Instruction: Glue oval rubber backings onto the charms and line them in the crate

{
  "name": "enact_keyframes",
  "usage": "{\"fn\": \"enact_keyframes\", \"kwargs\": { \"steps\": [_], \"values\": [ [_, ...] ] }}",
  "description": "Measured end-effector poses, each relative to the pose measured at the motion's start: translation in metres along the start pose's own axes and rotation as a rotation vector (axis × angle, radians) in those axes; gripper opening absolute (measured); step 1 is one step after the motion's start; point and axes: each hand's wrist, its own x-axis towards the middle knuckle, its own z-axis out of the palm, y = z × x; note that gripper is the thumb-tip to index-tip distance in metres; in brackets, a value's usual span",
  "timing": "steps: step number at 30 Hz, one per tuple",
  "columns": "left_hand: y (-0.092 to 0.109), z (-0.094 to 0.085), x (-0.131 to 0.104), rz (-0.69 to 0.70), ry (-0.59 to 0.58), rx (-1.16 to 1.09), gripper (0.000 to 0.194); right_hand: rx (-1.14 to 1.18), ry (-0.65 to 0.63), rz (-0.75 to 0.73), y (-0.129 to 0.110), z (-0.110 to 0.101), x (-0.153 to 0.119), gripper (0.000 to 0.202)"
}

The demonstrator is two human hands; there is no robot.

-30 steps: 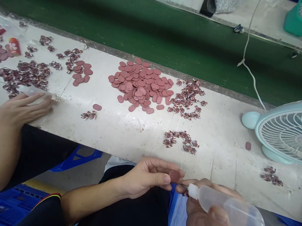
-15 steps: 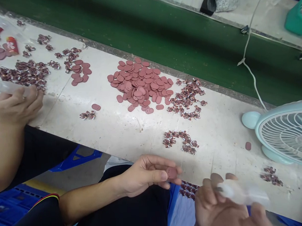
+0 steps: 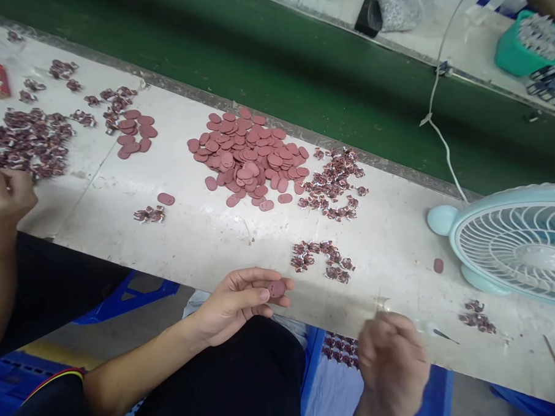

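1. Left hand point(image 3: 231, 305) of the person pinches a reddish-brown oval disc point(image 3: 276, 289) between the thumb and fingertips, at the near edge of the table point(image 3: 201, 248); the disc's face, with small dark marks, is turned up.
2. Right hand point(image 3: 394, 356), well apart from the left one, is blurred; its fingers look curled in, but whether they grip anything cannot be told.
3. Just right of that hand, a dark thin nozzle point(image 3: 445, 335) points away from it; whatever lies behind the knuckles is hidden.
4. Beyond the left hand sits a heap of matching discs point(image 3: 245, 154), with a pile of small brown figures point(image 3: 334, 184) touching its right side.
5. Between that pile and the two hands, more figures form a curved group point(image 3: 323, 255).
6. Below the table edge, between the hands, rows of brown pieces point(image 3: 341, 349) rest on a pale sheet point(image 3: 334, 389).
7. Farther right of the right hand are a small cluster of figures point(image 3: 478, 317), a lone disc point(image 3: 439, 265) and a pale blue fan point(image 3: 532, 255).
8. Well left of the left hand, a co-worker's hand point(image 3: 3, 195) is beside another figure pile point(image 3: 26, 142).
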Motion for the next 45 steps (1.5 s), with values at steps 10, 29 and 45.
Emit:
{"fn": "enact_keyframes", "kwargs": {
  "steps": [10, 29, 45],
  "values": [
    [-0.002, 0.004, -0.003, -0.028, 0.013, -0.007, 0.022, -1.601, -0.068, -0.372, 0.010, 0.024, 0.040, 0.028],
    [-0.016, 0.004, -0.004, 0.068, 0.006, 0.172, 0.021, -1.336, 0.095, 0.034, 0.018, 0.048, 0.007, 0.033],
    [-0.022, 0.017, -0.007, 0.145, -0.078, 0.173, 0.024, -0.746, -0.066, -0.078, 0.024, 0.101, -0.018, 0.025]
  ]
}}
